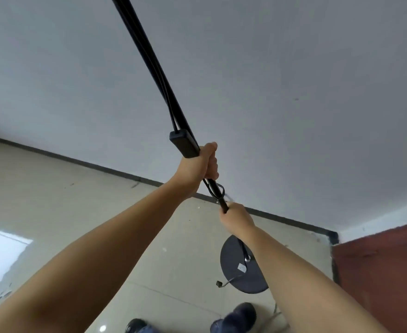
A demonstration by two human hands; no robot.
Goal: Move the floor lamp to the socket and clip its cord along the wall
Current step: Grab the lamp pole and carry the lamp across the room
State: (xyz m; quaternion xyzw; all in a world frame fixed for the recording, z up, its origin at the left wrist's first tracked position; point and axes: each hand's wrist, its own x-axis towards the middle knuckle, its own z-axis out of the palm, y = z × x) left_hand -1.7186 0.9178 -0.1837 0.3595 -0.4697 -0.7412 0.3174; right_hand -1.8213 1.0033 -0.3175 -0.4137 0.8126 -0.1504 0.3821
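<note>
left hand (199,168) grip clamped on floor lamp (164,92) pole | right hand (237,218) likewise (lower) | black, round base, cord alongside

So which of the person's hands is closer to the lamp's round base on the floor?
The right. The right hand grips the lamp pole lower down, just above the round base. The left hand holds the pole higher up, beside the black box on the cord.

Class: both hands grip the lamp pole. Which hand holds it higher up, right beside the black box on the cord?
The left hand. It grips the pole just below the black box; the right hand holds lower, nearer the round base.
</note>
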